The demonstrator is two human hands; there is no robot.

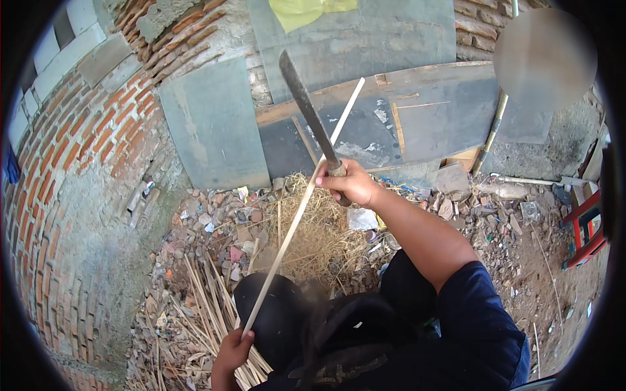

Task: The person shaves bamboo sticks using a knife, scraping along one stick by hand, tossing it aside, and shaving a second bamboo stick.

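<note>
My right hand (352, 184) is closed round the handle of a machete (306, 104), its long dark blade slanting up and to the left. The fingertips of that hand also touch a long, pale wooden strip (287, 241), possibly split bamboo. The strip runs slantwise from my left hand (233, 352) at the lower left, across my knee, and on behind the blade to the upper middle. My left hand is closed on the strip's near end. Beneath the strip lies a heap of pale shavings (316, 228). Beside my left leg is a bundle of similar strips (208, 293).
A brick wall (85, 150) rises on the left. Grey boards (212, 124) lean against the far wall, near an upright pole (492, 130). Broken stone and litter (228, 215) cover the ground. A red-framed object (582, 228) stands at the far right.
</note>
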